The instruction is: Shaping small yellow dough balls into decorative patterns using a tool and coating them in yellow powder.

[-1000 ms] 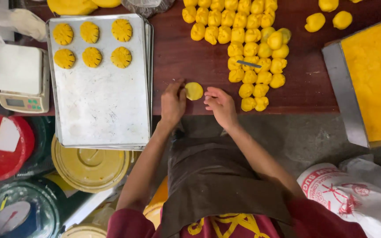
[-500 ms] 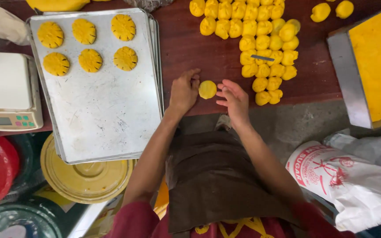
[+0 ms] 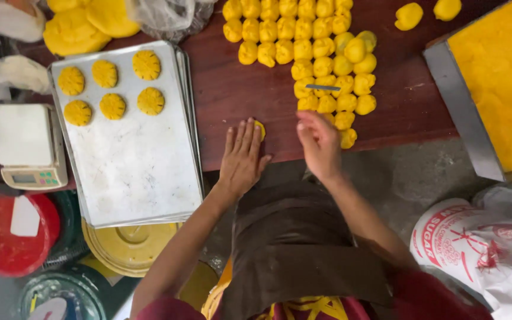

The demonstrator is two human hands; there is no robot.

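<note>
Wooden table [image 3: 244,89] under left hand [image 3: 242,155].

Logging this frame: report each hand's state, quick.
Left hand: open, flat on a yellow dough piece.
Right hand: open, holding nothing visible.

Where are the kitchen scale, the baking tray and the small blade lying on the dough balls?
kitchen scale [image 3: 26,137]: head view, white weighing platform.
baking tray [image 3: 137,172]: head view, bare metal middle.
small blade [image 3: 322,88]: head view, middle of the strip.
</note>
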